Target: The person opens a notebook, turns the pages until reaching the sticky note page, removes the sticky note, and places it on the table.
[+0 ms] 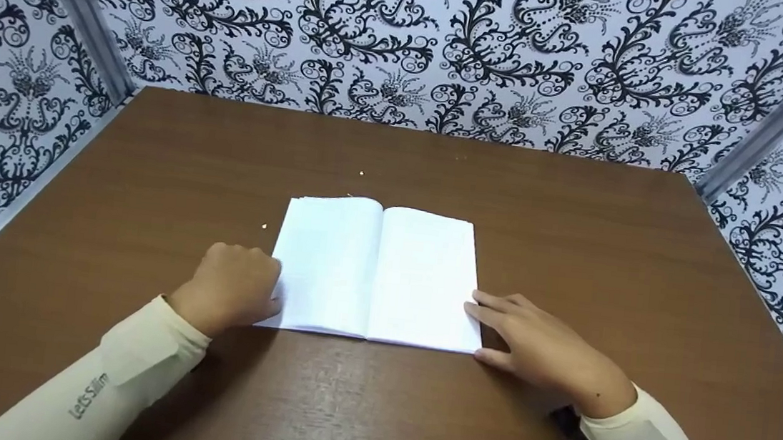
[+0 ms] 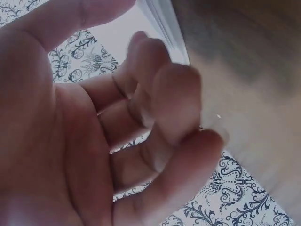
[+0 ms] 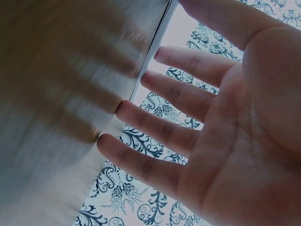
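Observation:
An open book with blank white pages [image 1: 421, 280] lies flat on the brown table, its spine running away from me. At its left edge is my left hand [image 1: 234, 287], back up, with the thumb over the lower left page edge. The left wrist view shows those fingers [image 2: 176, 101] loosely curled with nothing between them. My right hand [image 1: 544, 350] lies at the lower right of the book, fingertips right at the page edge and thumb by the corner. Seen from the right wrist, its fingers [image 3: 174, 94] are spread and nearly straight, the palm holding nothing.
The brown table [image 1: 578, 216] extends around the book on all sides. Small white specks [image 1: 264, 226] dot it left of and beyond the book. Black-and-white patterned walls [image 1: 408, 42] stand along the back and both sides, with grey strips [image 1: 85, 11] at the corners.

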